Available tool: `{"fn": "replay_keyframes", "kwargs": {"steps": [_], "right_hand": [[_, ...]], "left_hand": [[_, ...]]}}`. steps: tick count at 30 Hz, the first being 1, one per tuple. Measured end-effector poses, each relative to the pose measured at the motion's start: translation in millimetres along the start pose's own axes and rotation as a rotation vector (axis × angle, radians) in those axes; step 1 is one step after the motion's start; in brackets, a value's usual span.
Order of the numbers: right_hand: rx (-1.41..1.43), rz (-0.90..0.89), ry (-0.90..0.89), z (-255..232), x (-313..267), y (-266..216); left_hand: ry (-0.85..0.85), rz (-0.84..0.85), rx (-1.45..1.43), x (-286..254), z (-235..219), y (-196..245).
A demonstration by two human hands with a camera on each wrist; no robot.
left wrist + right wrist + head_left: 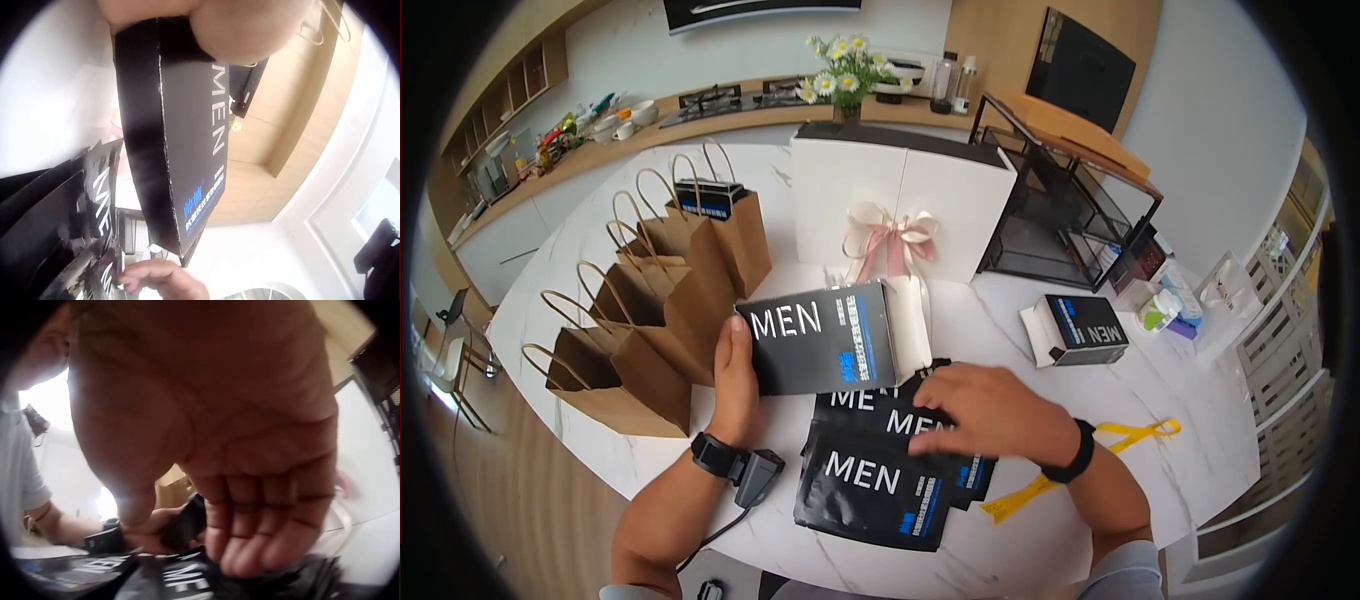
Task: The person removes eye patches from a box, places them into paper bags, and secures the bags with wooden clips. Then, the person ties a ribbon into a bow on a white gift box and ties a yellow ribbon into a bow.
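My left hand (736, 365) grips a black carton (815, 345) printed MEN by its left end. The carton lies on its side in the air, and its right end stands open with white flaps (912, 320) out. Below it, several black MEN sachets (865, 485) lie in an overlapping pile on the table. My right hand (995, 415) is over the right side of that pile, thumb apart from the fingers. In the right wrist view its palm faces the camera, fingers (269, 531) reaching down at the sachets, with nothing held.
Several brown paper bags (625, 385) stand at left, one with a black box (708, 198) in it. A white gift box (850, 190) with a ribbon bow stands behind. At right are another opened MEN carton (1085, 328), a yellow ribbon (1040, 487) and a black-framed rack (1060, 200).
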State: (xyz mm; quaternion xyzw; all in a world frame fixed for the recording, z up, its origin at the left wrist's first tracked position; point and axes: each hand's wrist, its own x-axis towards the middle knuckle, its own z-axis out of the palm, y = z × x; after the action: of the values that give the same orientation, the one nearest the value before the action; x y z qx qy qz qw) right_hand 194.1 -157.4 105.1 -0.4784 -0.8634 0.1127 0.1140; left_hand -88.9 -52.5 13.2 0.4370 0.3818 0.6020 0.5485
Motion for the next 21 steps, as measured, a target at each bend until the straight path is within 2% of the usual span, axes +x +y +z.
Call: {"fn": "replay_keyframes", "kwargs": {"steps": [1, 3, 7, 9, 10, 13, 14, 15, 17, 19, 21], "right_hand": [[-0.134, -0.041, -0.040, 3.4, -6.2, -13.0], [-0.306, -0.119, -0.004, 11.0, -14.0, -28.4], [-0.258, -0.070, 0.038, 28.7, -12.2, -14.2], [0.013, -0.094, 0.089, 29.2, -10.0, 4.9], [0.136, -0.047, 0.101, 30.6, -9.6, 10.2], [0.239, -0.003, 0.086, 33.1, -9.2, 20.1], [0.286, -0.036, 0.158, 30.7, -10.5, 20.9], [0.287, -0.030, 0.157, 22.5, -12.5, 22.2], [0.385, 0.139, 0.076, -1.4, -19.1, 26.2], [0.329, 0.175, 0.149, -28.3, -32.1, 34.6], [0.246, 0.174, 0.301, -55.1, -38.1, 40.6]], "left_hand": [[0.000, -0.018, 0.008, -1.1, -0.1, 0.7], [-0.004, -0.025, -0.009, -0.6, -1.7, 2.4], [0.003, -0.023, -0.027, 1.9, -4.1, -1.3], [0.008, -0.023, -0.004, -0.4, -4.6, 2.5], [0.000, -0.026, -0.015, 0.1, -5.9, 2.3], [0.003, -0.041, -0.018, -0.2, -5.0, 2.4], [-0.005, -0.038, -0.035, 0.3, -6.3, 0.7], [-0.014, -0.031, -0.058, 1.6, -5.6, -1.5], [-0.012, -0.036, -0.059, -0.6, -2.0, 1.9], [0.002, -0.028, -0.063, 0.4, -2.7, 3.8], [0.030, -0.047, -0.031, 0.8, -5.5, 2.5]]}}
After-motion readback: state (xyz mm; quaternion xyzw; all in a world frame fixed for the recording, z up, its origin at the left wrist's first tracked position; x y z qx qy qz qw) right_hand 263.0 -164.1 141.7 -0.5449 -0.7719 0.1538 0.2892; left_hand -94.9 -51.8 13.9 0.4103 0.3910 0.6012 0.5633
